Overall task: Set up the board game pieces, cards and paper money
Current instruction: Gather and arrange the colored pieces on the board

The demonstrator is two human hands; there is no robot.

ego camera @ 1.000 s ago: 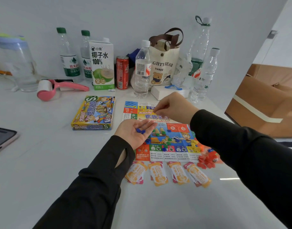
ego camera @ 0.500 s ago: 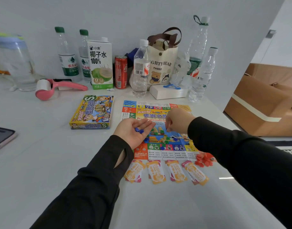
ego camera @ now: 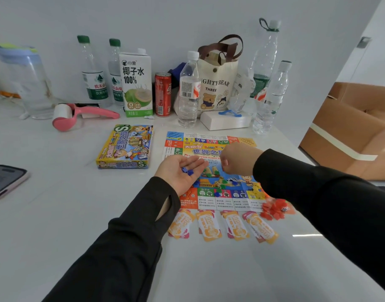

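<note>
The colourful game board (ego camera: 209, 147) lies flat on the white table. My left hand (ego camera: 180, 168) is held palm up over the board's left edge, fingers relaxed, with a few small blue pieces (ego camera: 187, 171) lying in the palm. My right hand (ego camera: 237, 159) hovers over the board's middle with its fingers curled downward; anything between them is hidden. Loose green pieces (ego camera: 210, 175), blue pieces (ego camera: 217, 194) and yellow pieces (ego camera: 257, 189) lie on the board. A pile of red pieces (ego camera: 274, 209) sits off its near right corner. Several orange card stacks (ego camera: 209, 227) lie in a row in front of the board.
The game box (ego camera: 125, 147) lies left of the board. A phone (ego camera: 4, 182) lies at the far left edge. Behind stand a pink lint roller (ego camera: 78, 115), bottles, a coconut-water carton (ego camera: 138, 83), a red can (ego camera: 163, 94), a tote bag (ego camera: 217, 83) and a white box (ego camera: 226, 122). Cardboard boxes (ego camera: 350, 131) stand off the table's right edge.
My right hand has come back from the board's far edge to its middle, closer to my left hand. The left hand has stayed palm up with the blue pieces.
</note>
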